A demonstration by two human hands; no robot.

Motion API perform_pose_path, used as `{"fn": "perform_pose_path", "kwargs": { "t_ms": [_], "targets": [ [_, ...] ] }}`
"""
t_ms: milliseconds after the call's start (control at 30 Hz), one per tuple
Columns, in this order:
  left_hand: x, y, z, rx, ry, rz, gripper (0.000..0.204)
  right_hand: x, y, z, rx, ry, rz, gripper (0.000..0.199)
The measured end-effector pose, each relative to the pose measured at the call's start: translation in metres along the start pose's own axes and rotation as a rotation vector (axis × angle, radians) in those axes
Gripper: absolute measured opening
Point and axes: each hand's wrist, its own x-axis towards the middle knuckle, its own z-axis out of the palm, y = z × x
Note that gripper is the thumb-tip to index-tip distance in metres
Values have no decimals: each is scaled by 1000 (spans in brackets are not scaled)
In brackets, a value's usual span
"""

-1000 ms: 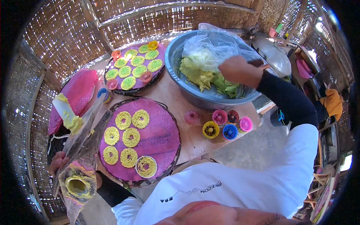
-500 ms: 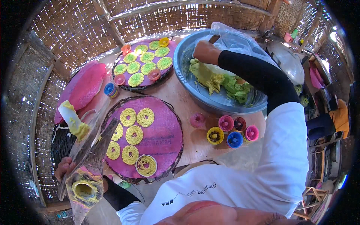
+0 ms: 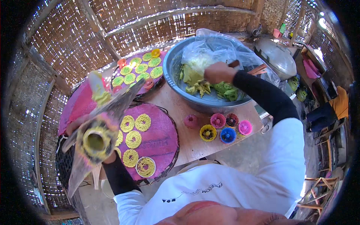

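In my left hand [image 3: 75, 125] is a wooden press [image 3: 83, 165], tilted over the left tray, with a round dough-smeared opening facing up. Its pale plunger [image 3: 98, 84] has yellow-green dough stuck on it. My right hand [image 3: 219, 72] is closed on a tool whose brown handle end [image 3: 234, 63] shows; its working end is hidden. That hand is over a blue-grey basin [image 3: 169, 71] with yellow-green dough [image 3: 192, 76] and greener dough [image 3: 227, 92]. Several lacy yellow dough rings [image 3: 133, 139] lie on a pink cloth-covered round tray [image 3: 163, 129]; a pale hoop [image 3: 146, 175] surrounds one.
Several fluted plastic moulds [image 3: 228, 135] stand on the table right of the tray. A farther tray [image 3: 133, 62] carries green-yellow rounds and small cups. Clear plastic [image 3: 210, 37] drapes the basin's back. A large lidded pot [image 3: 275, 56] and a person in orange [image 3: 338, 103] are at right.
The press has risen and swung right, over part of the left tray. My right hand has moved from the basin's back left toward its right side. The whole view has shifted a little.
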Motion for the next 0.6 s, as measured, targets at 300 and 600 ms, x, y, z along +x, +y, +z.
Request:
{"fn": "perform_pose_path", "kwargs": {
  "t_ms": [300, 600],
  "targets": [
    [87, -53, -58, 2423, -203, 930, 33, -143, -8, -89, 916, 227, -14, 29],
    [93, -108, -58, 1629, 67, 608, 51, -109, -161, -61, 843, 1012, -49, 43]
  ]
}}
